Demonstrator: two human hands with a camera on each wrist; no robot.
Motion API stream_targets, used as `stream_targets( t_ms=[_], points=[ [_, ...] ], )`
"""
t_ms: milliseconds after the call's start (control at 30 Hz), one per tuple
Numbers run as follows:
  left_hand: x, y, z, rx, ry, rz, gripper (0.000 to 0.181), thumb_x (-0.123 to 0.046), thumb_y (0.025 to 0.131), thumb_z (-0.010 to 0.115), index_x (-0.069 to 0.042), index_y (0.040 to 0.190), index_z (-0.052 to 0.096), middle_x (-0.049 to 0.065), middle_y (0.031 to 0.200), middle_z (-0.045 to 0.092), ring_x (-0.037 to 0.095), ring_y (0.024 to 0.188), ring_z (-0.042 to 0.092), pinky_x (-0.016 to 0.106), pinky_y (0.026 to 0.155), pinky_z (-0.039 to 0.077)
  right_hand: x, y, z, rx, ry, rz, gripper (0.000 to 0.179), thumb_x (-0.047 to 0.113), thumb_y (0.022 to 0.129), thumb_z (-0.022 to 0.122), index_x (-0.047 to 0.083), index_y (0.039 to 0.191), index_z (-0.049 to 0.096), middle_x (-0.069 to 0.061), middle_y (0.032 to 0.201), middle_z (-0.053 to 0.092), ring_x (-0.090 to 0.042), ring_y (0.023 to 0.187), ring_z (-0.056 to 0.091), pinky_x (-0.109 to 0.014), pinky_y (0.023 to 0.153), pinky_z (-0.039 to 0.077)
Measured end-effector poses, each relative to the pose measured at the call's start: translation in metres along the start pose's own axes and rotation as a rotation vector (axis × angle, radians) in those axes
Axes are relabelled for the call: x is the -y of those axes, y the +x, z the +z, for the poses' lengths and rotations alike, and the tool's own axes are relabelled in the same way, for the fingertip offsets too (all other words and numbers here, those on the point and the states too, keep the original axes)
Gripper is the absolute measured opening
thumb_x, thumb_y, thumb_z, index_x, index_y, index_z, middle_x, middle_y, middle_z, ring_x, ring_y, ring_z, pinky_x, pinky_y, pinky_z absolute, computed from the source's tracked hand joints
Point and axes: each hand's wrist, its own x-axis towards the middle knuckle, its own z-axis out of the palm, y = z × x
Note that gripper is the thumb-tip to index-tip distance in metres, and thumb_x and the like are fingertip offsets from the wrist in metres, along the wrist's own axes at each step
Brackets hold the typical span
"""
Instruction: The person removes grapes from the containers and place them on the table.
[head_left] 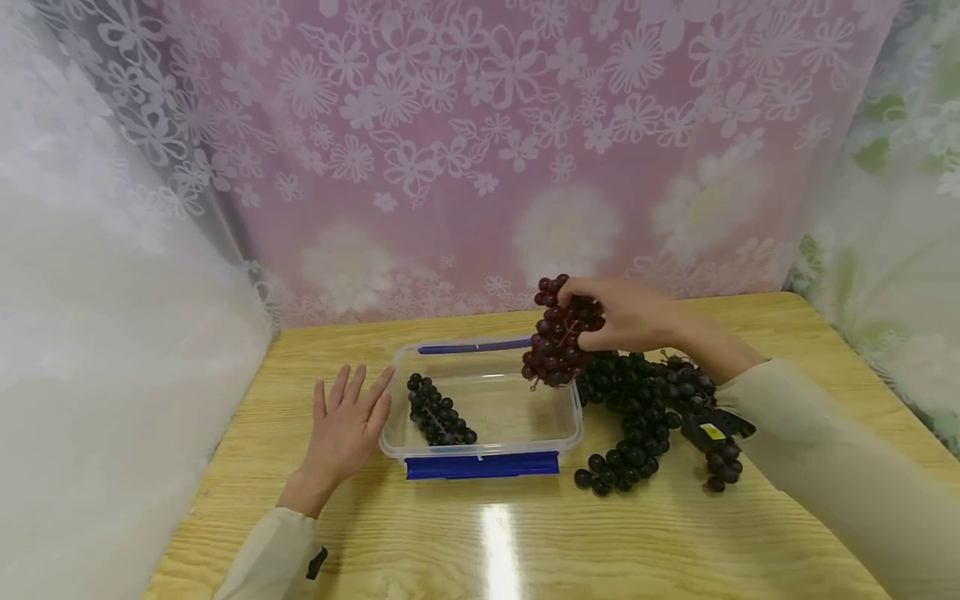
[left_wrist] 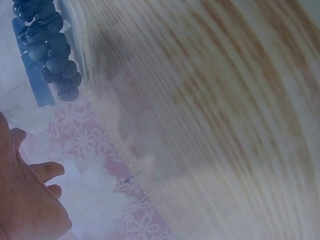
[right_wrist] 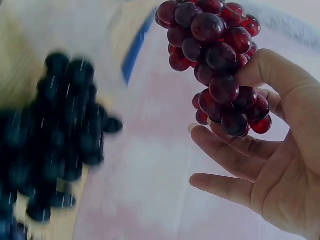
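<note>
A bunch of red grapes [head_left: 555, 343] hangs from my right hand [head_left: 626, 315], pinched between thumb and fingers, over the right end of a clear plastic container [head_left: 517, 417] with blue side clips. The right wrist view shows the same red grapes [right_wrist: 220, 55] close up, thumb pressed against them. Inside the container, toward its left side, lies a bunch of dark grapes [head_left: 437, 412]. My left hand [head_left: 345, 429] has its fingers spread beside the container's left end, fingertips near the rim; whether they touch it I cannot tell. In the left wrist view this hand [left_wrist: 30, 195] is partly cut off.
Several bunches of black grapes [head_left: 633, 417] are heaped on the wooden table [head_left: 420, 542] right of the container, below my right forearm. A smaller purple bunch [head_left: 723, 467] lies at the heap's right edge. A floral curtain [head_left: 465, 167] hangs behind the table.
</note>
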Motion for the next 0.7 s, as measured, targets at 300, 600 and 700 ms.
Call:
stream_targets(
  t_ms=[300,600,700],
  points=[
    [0.004,-0.001,0.001,0.001,-0.019,-0.009,0.051,-0.048,0.104,0.026,-0.032,0.153,0.026,0.016,0.156,0.017,0.034,0.144,-0.001,0.058,0.107,-0.012,-0.047,-0.062,-0.043,-0.070,-0.034,0.214,0.051,0.018,0.084,0.068,0.017,0.131,0.049,-0.017,0.131,0.049,-0.021,0.069,0.050,-0.037,0.059,0.038],
    [0.003,-0.001,0.002,-0.003,-0.023,-0.004,0.051,-0.046,0.104,0.028,-0.031,0.152,0.027,0.016,0.156,0.018,0.035,0.144,0.002,0.058,0.108,-0.011,-0.112,-0.131,-0.053,-0.126,-0.064,0.325,0.049,0.015,0.087,0.071,0.004,0.129,0.048,-0.024,0.127,0.047,-0.036,0.095,0.056,-0.039,0.062,0.046],
    [0.002,0.000,0.002,-0.004,-0.030,-0.001,0.050,-0.044,0.104,0.031,-0.031,0.152,0.028,0.017,0.156,0.019,0.035,0.144,0.002,0.058,0.108,-0.011,-0.130,-0.151,-0.051,-0.096,-0.101,0.396,0.052,0.018,0.089,0.069,-0.001,0.131,0.044,-0.030,0.128,0.042,-0.044,0.097,0.054,-0.045,0.063,0.047]
  ],
)
